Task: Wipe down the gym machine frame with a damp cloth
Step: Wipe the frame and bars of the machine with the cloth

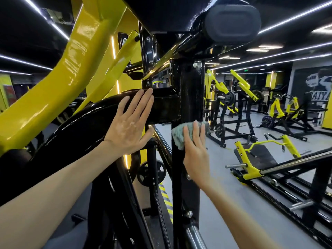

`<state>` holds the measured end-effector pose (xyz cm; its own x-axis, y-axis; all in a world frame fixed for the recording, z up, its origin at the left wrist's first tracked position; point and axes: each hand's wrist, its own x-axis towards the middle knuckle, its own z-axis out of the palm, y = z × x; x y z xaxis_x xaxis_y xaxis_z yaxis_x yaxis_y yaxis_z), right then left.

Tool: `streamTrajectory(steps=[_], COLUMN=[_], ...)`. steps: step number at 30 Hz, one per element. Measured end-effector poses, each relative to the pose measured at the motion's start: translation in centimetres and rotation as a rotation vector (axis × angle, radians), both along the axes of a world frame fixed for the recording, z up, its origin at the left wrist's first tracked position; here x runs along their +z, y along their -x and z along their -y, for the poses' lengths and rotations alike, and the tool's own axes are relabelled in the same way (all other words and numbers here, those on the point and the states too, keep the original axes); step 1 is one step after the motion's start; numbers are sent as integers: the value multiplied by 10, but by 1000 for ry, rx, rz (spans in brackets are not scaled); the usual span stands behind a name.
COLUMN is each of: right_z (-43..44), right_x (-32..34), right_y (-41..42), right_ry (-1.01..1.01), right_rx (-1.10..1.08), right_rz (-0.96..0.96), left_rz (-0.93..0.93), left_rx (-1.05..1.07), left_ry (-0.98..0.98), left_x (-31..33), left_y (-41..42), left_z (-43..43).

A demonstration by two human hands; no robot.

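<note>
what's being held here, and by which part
Right hand presses the green cloth across its middle against the black post. Left hand holds nothing, resting on curved frame.

A: Dim hall. Cold white ceiling strips (294, 17) run in from 10 and 2 o'clock.
B: Any glare?
A: Bright streaks on the glossy yellow arm (59, 83) at 9 o'clock, and on the black post (190, 90) at centre.
B: Sharp?
A: Right hand (195, 153) slightly smeared. Straight lines bow near the edges.
</note>
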<state>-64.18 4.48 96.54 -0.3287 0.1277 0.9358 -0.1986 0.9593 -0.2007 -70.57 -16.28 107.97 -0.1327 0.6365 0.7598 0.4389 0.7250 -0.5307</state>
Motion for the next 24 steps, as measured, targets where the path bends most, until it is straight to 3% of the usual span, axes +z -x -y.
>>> streamTrajectory(steps=[4, 7, 12, 18, 21, 24], right_z=[-7, -5, 0, 3, -1, -5], right_x=[115, 142, 64, -79, -74, -7], right_y=[10, 14, 9, -10, -11, -4], right_ry=[-77, -86, -44, -22, -48, -130], right_rx=[-57, -79, -62, -48, -30, 16], right_rz=[-96, -105, -117, 48, 60, 13], left_rz=[7, 6, 1, 2, 8, 10], left_rx=[-10, 5, 15, 17, 12, 19], left_ry=[-8, -9, -6, -13, -11, -3], left_x=[0, -1, -1, 0, 0, -1], left_y=[-1, 0, 0, -1, 0, 0], left_z=[-1, 0, 0, -1, -1, 0])
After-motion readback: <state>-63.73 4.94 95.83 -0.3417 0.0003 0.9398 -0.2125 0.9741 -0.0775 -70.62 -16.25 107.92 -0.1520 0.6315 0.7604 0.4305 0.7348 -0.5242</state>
